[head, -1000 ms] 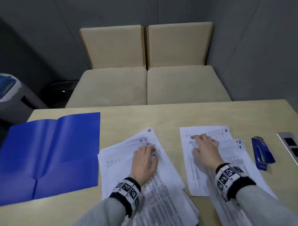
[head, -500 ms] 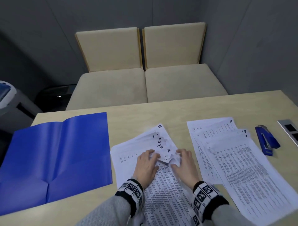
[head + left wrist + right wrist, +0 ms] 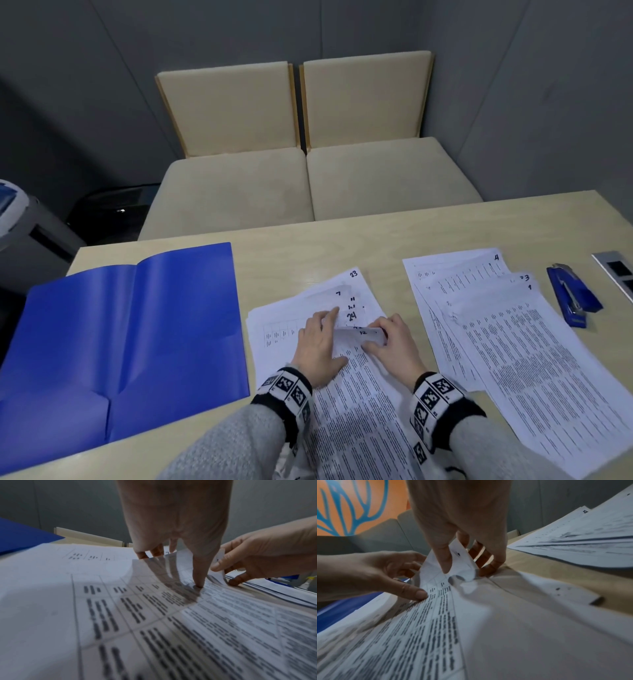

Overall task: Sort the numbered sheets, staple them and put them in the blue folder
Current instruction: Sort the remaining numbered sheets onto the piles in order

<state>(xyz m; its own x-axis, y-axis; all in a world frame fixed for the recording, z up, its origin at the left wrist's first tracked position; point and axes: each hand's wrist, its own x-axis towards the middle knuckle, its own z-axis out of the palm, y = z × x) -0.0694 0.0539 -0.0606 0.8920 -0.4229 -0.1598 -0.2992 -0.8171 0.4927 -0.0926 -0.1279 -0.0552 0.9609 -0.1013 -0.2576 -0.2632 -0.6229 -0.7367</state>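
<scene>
Item, unsorted pile (image 3: 308, 318): lower centre of the head view, fanned so that handwritten corner numbers (23, 7, 24, 12) show. We judge the fanning serves the search for the next number.

Item, left hand (image 3: 317, 346): we lay it on the pile, fingers extended, the thumb pressing the printed sheet in the middle of the left wrist view. It closes around nothing; we take it to be pinning the pile while a corner is lifted.

Item, right hand (image 3: 390, 342): we pinch the upturned corner of a sheet marked 12 (image 3: 359, 334) between thumb and fingers, the remaining fingertips resting low at the pile's edge. The corner is bent up, the rest of the sheet lying flat.

Item, sorted pile (image 3: 513, 342): right of the head view, apart from the first, showing 4, 3 and 1. Sorting appears to be at an early stage.

Item, blue folder (image 3: 120, 335): lying open at the left, ready to receive the sheets.

Item, blue stapler (image 3: 570, 296): at the right edge, just beside the sorted pile, untouched.

Item, wooden table (image 3: 342, 246); two beige chairs (image 3: 301, 144) behind it.

View notes: only the head view shows the numbers and layout. The right wrist view shows the pinch closely, thumb on top of the curled corner. The left wrist view shows the pressing thumb tip and the paper bowing.
</scene>
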